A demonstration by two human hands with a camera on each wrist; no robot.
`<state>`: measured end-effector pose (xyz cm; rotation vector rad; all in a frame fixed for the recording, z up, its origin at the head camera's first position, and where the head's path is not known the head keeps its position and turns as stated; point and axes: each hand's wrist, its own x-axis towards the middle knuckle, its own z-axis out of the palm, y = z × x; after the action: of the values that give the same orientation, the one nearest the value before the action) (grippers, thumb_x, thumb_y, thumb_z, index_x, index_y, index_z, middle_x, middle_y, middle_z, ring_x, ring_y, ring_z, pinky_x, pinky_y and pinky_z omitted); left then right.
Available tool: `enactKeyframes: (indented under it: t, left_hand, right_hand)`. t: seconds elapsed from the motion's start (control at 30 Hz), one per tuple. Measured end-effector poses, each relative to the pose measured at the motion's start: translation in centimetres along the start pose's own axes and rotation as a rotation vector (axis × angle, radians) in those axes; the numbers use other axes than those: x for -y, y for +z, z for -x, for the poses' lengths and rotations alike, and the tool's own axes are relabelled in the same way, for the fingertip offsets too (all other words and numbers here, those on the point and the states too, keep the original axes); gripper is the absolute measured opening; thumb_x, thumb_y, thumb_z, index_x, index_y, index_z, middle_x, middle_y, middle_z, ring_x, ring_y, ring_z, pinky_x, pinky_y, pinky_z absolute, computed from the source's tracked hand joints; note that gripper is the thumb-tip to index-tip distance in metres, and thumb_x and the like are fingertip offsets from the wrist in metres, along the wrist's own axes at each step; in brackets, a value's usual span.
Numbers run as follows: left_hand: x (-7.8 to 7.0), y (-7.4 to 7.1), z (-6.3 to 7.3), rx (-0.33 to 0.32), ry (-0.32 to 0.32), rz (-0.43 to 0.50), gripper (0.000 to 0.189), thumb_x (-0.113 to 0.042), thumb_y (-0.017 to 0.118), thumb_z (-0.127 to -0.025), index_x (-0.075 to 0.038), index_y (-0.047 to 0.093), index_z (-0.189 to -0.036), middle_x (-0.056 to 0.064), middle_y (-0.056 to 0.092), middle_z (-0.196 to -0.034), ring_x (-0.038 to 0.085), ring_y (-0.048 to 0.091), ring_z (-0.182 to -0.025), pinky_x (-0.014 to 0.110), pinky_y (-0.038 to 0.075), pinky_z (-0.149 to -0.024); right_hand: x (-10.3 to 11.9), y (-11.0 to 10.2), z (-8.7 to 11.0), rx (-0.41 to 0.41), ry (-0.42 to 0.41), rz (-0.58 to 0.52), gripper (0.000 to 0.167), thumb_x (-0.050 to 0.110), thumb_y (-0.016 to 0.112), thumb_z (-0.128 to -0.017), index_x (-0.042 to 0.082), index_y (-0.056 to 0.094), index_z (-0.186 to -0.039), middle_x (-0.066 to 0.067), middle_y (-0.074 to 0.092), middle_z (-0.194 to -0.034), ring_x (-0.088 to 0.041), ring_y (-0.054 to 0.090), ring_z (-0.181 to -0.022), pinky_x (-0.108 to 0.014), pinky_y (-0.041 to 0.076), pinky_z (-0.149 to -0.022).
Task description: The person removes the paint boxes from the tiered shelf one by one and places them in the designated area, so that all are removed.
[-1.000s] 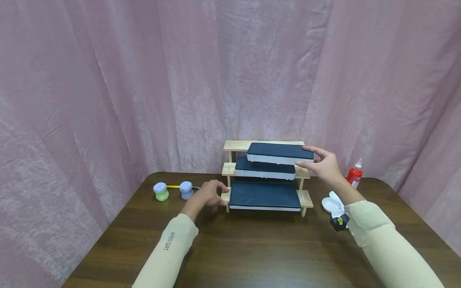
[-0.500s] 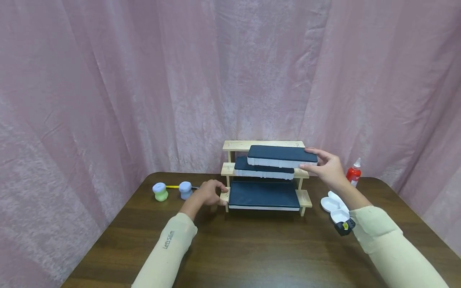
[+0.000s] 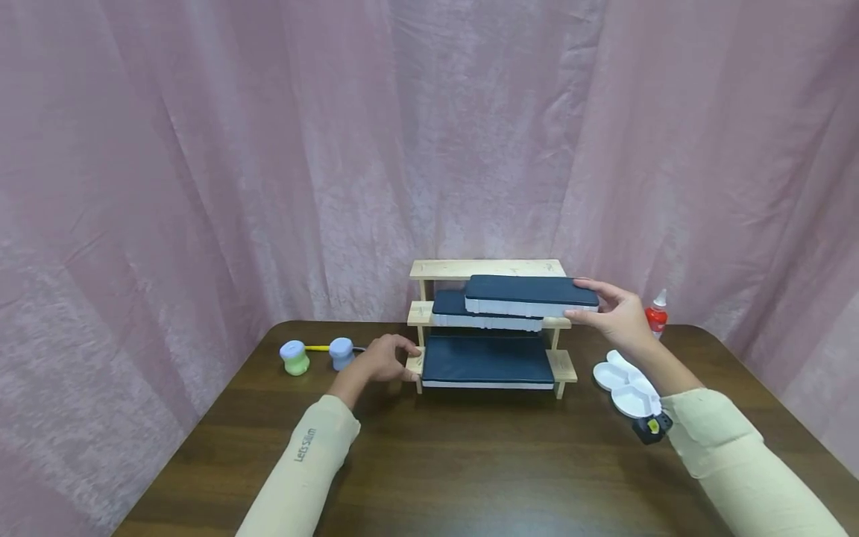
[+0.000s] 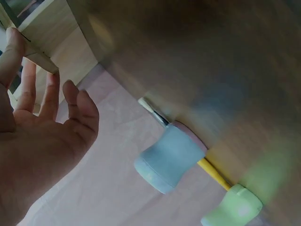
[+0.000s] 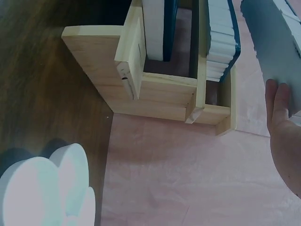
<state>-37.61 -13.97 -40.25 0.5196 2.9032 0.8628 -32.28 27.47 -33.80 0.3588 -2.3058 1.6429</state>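
Note:
A stepped wooden rack (image 3: 483,268) with three tiers stands at the back of the table. My left hand (image 3: 384,359) pinches the left end of its lowest step (image 4: 42,61) between thumb and fingers. With thumb and fingertips my right hand (image 3: 619,321) grips the right end of a flat rectangular block (image 3: 530,286), dark blue on top and white at the sides. It is held level in front of the top tier, partly covering a similar block (image 3: 451,313) on the middle step. A wider, dark-blue-topped slab (image 3: 488,362) lies on the lowest step.
White-topped jars, one green (image 3: 294,359) and one blue (image 4: 171,153), stand left of the rack. A yellow-handled paintbrush (image 3: 317,347) lies behind them. On the right are a white petal-shaped palette (image 3: 631,388) and a red squeeze bottle (image 3: 658,317). A pink curtain hangs behind.
My right hand has drawn the block to the right and slightly down, away from the top tier. More of the palette shows beside the right arm. My left hand keeps its hold on the rack.

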Motion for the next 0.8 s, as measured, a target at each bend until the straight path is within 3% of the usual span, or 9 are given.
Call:
enactKeyframes:
  t: [0.37, 0.63, 0.8]
  left_hand:
    - [0.6, -0.6, 0.4, 0.009, 0.071, -0.024, 0.033, -0.028, 0.086, -0.078, -0.018, 0.076, -0.108, 0.004, 0.066, -0.125, 0.035, 0.047, -0.124, 0.051, 0.037, -0.104]
    - [0.4, -0.8, 0.4, 0.018, 0.052, -0.06, 0.034, -0.03, 0.087, -0.077, -0.022, 0.076, -0.108, 0.002, 0.065, -0.128, 0.033, 0.045, -0.124, 0.048, 0.039, -0.104]
    - [0.3, -0.7, 0.4, 0.044, 0.027, -0.04, 0.035, -0.029, 0.088, -0.076, -0.022, 0.075, -0.108, 0.001, 0.066, -0.125, 0.031, 0.051, -0.125, 0.047, 0.041, -0.104]
  right_hand:
    - [-0.1, -0.3, 0.8, 0.022, -0.02, -0.002, 0.062, 0.021, 0.079, -0.086, 0.006, 0.053, -0.141, -0.02, 0.039, -0.153, -0.012, 0.057, -0.115, -0.015, 0.048, -0.086]
    - [0.0, -0.3, 1.2, 0.036, -0.02, -0.024, 0.062, 0.019, 0.078, -0.087, 0.005, 0.052, -0.142, -0.022, 0.038, -0.153, -0.025, 0.055, -0.122, -0.017, 0.049, -0.086]
    - [-0.1, -0.2, 1.9, 0.048, -0.011, -0.052, 0.062, 0.018, 0.077, -0.088, 0.004, 0.051, -0.143, -0.023, 0.037, -0.153, -0.013, 0.057, -0.116, -0.019, 0.05, -0.085]
